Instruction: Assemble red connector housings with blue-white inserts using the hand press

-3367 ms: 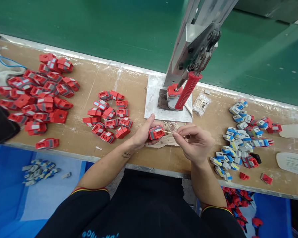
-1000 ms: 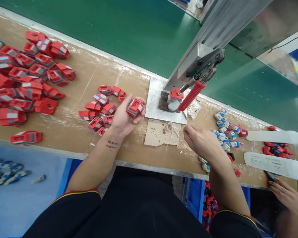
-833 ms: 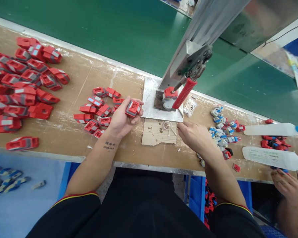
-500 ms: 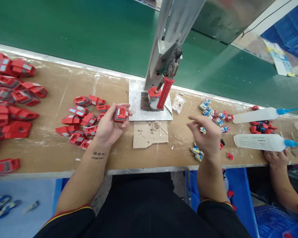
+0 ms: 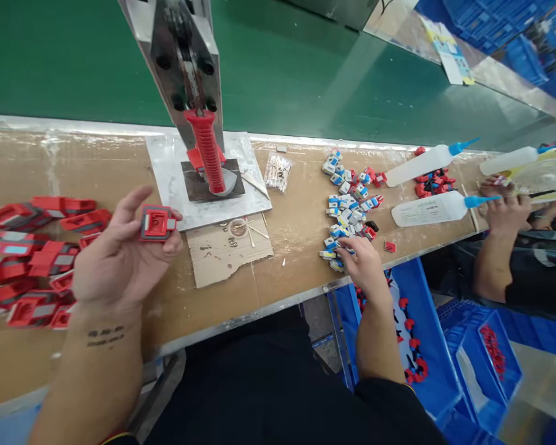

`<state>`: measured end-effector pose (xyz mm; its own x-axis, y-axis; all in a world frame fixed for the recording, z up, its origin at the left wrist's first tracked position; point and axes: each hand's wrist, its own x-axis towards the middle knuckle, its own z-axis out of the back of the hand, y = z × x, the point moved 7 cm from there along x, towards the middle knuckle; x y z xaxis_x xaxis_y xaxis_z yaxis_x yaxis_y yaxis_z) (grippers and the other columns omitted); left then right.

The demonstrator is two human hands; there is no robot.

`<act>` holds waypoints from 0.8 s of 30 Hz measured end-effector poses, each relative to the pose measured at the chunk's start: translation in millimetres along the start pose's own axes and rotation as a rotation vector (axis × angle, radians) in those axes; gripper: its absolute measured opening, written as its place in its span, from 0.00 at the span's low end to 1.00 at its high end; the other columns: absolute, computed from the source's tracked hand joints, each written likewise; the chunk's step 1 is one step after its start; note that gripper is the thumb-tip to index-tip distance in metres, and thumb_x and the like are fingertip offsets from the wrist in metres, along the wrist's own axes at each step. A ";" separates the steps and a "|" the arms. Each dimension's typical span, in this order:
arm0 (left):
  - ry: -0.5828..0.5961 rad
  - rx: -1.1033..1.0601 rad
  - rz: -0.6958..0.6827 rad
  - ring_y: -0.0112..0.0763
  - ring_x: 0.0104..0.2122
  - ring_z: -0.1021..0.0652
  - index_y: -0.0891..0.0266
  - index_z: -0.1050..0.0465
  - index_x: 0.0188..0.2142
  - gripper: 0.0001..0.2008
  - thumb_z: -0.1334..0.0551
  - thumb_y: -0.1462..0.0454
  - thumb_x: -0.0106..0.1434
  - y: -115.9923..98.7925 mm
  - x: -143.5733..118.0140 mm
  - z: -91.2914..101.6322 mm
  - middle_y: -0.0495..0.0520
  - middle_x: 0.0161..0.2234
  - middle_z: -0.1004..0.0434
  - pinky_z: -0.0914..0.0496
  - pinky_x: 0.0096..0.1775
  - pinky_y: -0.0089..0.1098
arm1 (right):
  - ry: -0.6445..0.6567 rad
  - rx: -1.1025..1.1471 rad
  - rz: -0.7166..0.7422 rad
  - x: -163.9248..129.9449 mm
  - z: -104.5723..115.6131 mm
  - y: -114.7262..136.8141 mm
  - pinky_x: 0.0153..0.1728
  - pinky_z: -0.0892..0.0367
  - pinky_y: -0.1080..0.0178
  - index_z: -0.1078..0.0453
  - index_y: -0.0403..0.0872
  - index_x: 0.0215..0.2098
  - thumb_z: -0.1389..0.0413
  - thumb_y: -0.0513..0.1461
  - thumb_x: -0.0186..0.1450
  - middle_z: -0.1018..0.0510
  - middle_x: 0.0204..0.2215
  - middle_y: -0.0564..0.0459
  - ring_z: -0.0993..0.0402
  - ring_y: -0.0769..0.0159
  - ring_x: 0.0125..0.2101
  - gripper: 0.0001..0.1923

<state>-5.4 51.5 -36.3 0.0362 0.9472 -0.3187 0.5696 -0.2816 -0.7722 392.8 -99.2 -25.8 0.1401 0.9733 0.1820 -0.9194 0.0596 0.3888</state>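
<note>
The long brown worn work surface (image 5: 301,216) runs from left to right, with a green conveyor belt (image 5: 282,68) along its far edge. Standing at the far side is a grey metal hand press with a ribbed red lever handle (image 5: 206,148), fixed on a pale metal base plate (image 5: 167,176); the handle hangs down over the dark pad, probably so it sits within easy reach. To the left lies a spread of red and grey plastic housings (image 5: 28,247), heaped close to the left hand, seemingly as stock to draw from. The left hand (image 5: 120,262) is raised above the near edge, palm up, gripping one square red plastic housing with a grey rim (image 5: 156,222) between thumb and fingers, its open face turned towards the person as if kept ready. Just right of it sits a torn scrap of brown cardboard (image 5: 222,253) carrying a small clear round dish (image 5: 237,227) and thin wooden sticks, likely to keep mess off the surface. Further right, two white squeeze bottles with blue nozzles (image 5: 426,210) lie on their sides, near another person's hand (image 5: 505,213). Between them and the cardboard is a loose pile of small blue, white and grey plastic inserts (image 5: 347,201). The right hand (image 5: 364,262) rests at the near end of that pile, fingers curled down onto the pieces; whether it has pinched one I cannot tell.
</note>
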 end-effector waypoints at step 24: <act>0.459 0.367 -0.191 0.34 0.35 0.15 0.62 0.21 0.53 0.22 0.25 0.55 0.63 20.3 -23.0 -22.6 0.59 0.42 0.15 0.20 0.37 0.31 | 0.034 1.428 -0.105 55.1 -42.5 90.8 0.24 0.29 0.65 0.23 0.62 0.44 0.28 0.51 0.60 0.17 0.39 0.55 0.27 0.69 0.27 0.17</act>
<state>24.0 27.5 -32.2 0.3577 0.9325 0.0498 0.2842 -0.0579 -0.9570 301.4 -30.7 -18.9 0.1551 0.9844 0.0828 0.2480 -0.1200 0.9613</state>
